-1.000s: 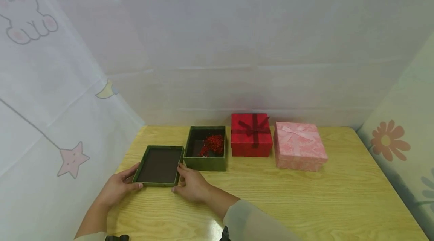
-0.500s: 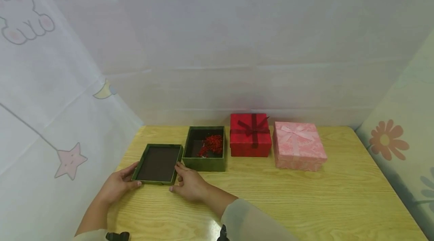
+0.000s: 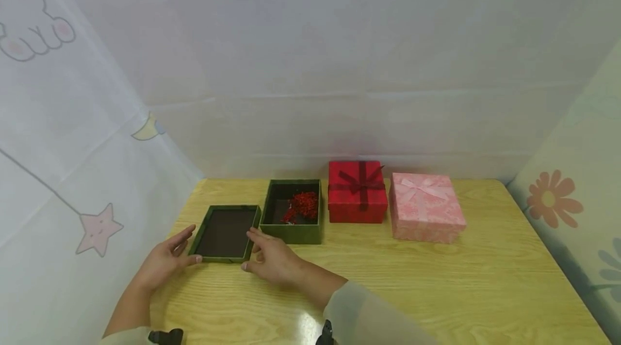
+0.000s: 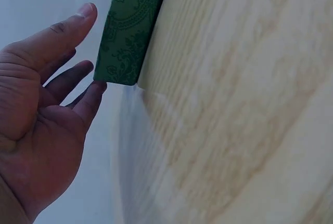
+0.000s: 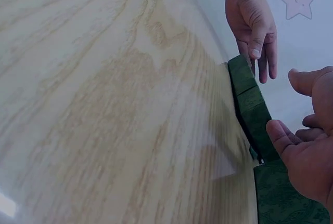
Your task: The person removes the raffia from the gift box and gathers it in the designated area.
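Observation:
A green box lid (image 3: 227, 233) lies on the table at the left, its dark inside facing up. Along its left side is my left hand (image 3: 162, 262), fingers spread and relaxed; in the left wrist view a fingertip (image 4: 99, 86) meets the lid's patterned corner (image 4: 125, 37). My right hand (image 3: 276, 261) is at the lid's right side, its fingers loosely extended against the edge, also seen in the right wrist view. Just right of the lid stands the uncovered green box (image 3: 293, 234), with a clump of red shredded filler (image 3: 304, 206) inside.
A red gift box (image 3: 356, 210) with a dark ribbon stands right of the green box. Beside it is a pink gift box (image 3: 424, 229) with a pink bow. The wooden table (image 3: 412, 285) meets a white sheet (image 3: 291, 64) at its back.
My left hand's fingers have loosened and lifted from the lid's left edge. My right hand's fingers have eased slightly at the right edge. The boxes have stayed put.

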The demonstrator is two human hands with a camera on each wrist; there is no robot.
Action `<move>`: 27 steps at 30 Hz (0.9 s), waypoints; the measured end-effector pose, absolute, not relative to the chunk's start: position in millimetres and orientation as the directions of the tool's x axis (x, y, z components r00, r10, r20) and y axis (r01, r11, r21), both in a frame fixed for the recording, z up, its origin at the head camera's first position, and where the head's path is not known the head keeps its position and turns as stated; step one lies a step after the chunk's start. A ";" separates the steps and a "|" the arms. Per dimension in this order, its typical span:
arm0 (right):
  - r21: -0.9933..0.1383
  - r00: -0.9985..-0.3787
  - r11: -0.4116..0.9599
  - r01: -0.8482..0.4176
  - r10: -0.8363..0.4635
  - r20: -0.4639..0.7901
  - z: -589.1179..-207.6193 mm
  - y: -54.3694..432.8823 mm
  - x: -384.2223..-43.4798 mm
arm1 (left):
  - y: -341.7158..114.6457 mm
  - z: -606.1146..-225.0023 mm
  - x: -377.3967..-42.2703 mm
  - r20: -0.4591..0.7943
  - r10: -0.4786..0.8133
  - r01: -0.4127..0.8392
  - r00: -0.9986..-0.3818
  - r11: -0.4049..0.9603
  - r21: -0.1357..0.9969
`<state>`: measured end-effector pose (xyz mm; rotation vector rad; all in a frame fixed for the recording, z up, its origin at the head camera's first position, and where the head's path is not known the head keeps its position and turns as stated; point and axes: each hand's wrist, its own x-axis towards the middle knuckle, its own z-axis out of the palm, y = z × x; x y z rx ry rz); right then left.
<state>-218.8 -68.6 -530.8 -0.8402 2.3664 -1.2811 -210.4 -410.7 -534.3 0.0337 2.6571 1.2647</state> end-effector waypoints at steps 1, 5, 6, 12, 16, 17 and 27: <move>-0.845 -0.772 0.414 -0.338 -0.635 -0.002 -528.9 -67.4 -218.5 | -409.9 -532.7 -209.8 -0.163 0.099 -0.062 -0.982 0.642 0.764; -0.847 -0.766 0.402 -0.348 -0.642 0.010 -521.4 -62.1 -216.7 | -406.0 -528.5 -209.0 -0.125 0.078 -0.043 -0.989 0.657 0.753; -0.843 -0.767 0.404 -0.355 -0.642 0.015 -519.8 -60.8 -216.6 | -404.6 -527.9 -209.3 -0.113 0.074 -0.037 -0.991 0.660 0.751; -0.829 -0.773 0.422 -0.366 -0.634 0.018 -508.5 -52.9 -217.0 | -389.5 -520.9 -211.9 -0.044 0.074 0.014 -0.996 0.643 0.766; -0.830 -0.777 0.416 -0.372 -0.629 0.033 -500.4 -48.2 -218.6 | -376.6 -513.1 -212.8 -0.009 0.069 0.037 -0.998 0.635 0.772; -0.831 -0.778 0.413 -0.374 -0.628 0.038 -498.7 -47.0 -218.9 | -374.1 -512.1 -213.0 0.000 0.070 0.044 -0.998 0.633 0.773; -0.857 -0.774 0.320 -0.403 -0.619 0.132 -479.8 -31.0 -222.4 | -353.6 -510.9 -213.2 0.075 0.105 0.123 -0.992 0.597 0.793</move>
